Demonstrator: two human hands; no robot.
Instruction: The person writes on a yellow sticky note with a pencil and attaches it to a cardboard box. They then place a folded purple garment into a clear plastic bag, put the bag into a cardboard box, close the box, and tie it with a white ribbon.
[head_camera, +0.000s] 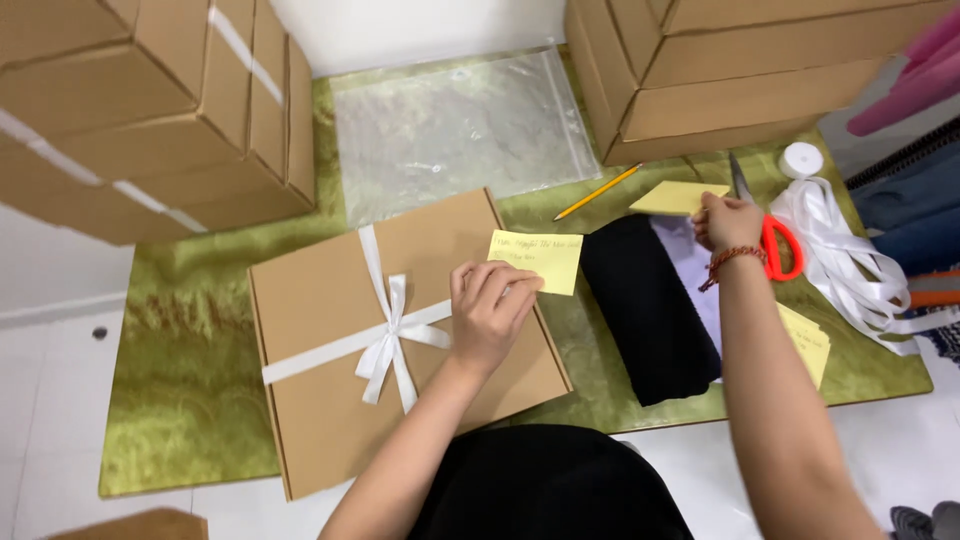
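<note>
- Biggest on the low table's green mat (190, 390): a flat brown cardboard box (320, 400), shut and tied crosswise with a white ribbon (390, 335) knotted in a bow at the middle. Closing and tying look finished.
- Stacks of plain cardboard cartons (150, 110) stand at the far left and far right (740, 70) corners, with a clear zip bag (460, 130) lying flat between them.
- Right of the box lies a folded black garment (645, 310), a pale sheet showing under its right edge. It is still out in the open, unpacked.
- A loose heap of white ribbon (850, 270) spills off a small spool at the right edge.
- Left hand (490, 315), fingers curled, pinches a yellow sticky note (540, 262) with handwriting on it. The note sits at the box's upper right corner, half over the lid and half over the mat. Whether it is stuck down, I can't tell.
- Right hand (730, 222) reaches out over the garment, fingers closed on the corner of another yellow note (675, 197) by the far cartons.
- Red-handled scissors (775, 240) lie just beside that hand, touching nothing it holds.
- A yellow pencil (598, 192) rests near the zip bag, and more yellow notes (810, 345) lie under the right forearm.
</note>
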